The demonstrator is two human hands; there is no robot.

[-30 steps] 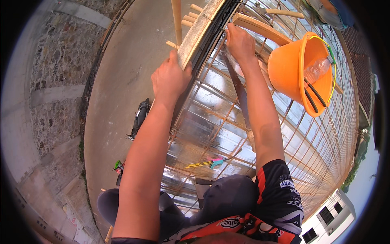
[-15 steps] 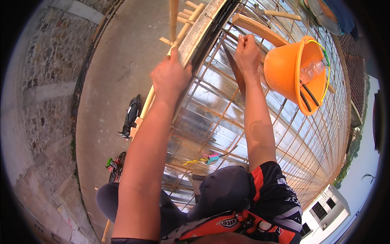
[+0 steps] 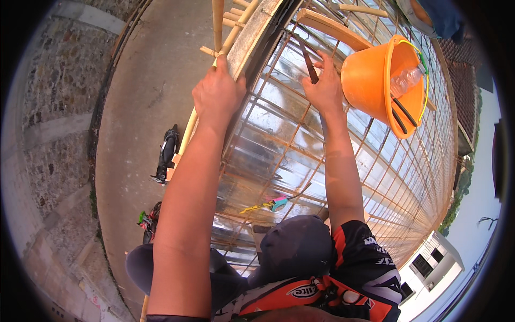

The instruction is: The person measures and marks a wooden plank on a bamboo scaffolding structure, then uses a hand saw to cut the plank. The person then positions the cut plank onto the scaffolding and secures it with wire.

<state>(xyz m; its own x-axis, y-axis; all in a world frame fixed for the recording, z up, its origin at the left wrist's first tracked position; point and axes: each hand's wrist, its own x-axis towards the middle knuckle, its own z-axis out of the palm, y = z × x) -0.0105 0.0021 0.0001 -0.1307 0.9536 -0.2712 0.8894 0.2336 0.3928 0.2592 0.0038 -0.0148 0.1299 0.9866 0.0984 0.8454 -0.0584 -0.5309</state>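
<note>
My left hand (image 3: pixel 217 94) is closed over the edge of a long pale board (image 3: pixel 251 40), beside a bamboo pole. Just right of it, my right hand (image 3: pixel 325 88) reaches over a grid of rusty steel bars (image 3: pixel 292 142). A dark, toothed saw blade (image 3: pixel 308 59) passes between its thumb and index finger, and the hand appears closed on it. The rest of the saw is hidden under the hand and wrist. An orange bucket (image 3: pixel 367 80) stands right beside that hand, holding a clear plastic bottle (image 3: pixel 406 80) and two black handles (image 3: pixel 406 116).
Shiny metal sheeting lies beneath the bars. A wooden plank (image 3: pixel 335 29) lies beyond the bucket. Near my knee are a yellow, pink and teal tool (image 3: pixel 265 205) and a hammer-like tool. Left of the board is a drop to a road with a parked motorcycle (image 3: pixel 168 153). Another person's leg (image 3: pixel 424 19) shows at top right.
My right hand has come down from a pinch near the bars onto the saw blade, whose tip has swung rightward. My left hand stays on the board. The view has shifted slightly.
</note>
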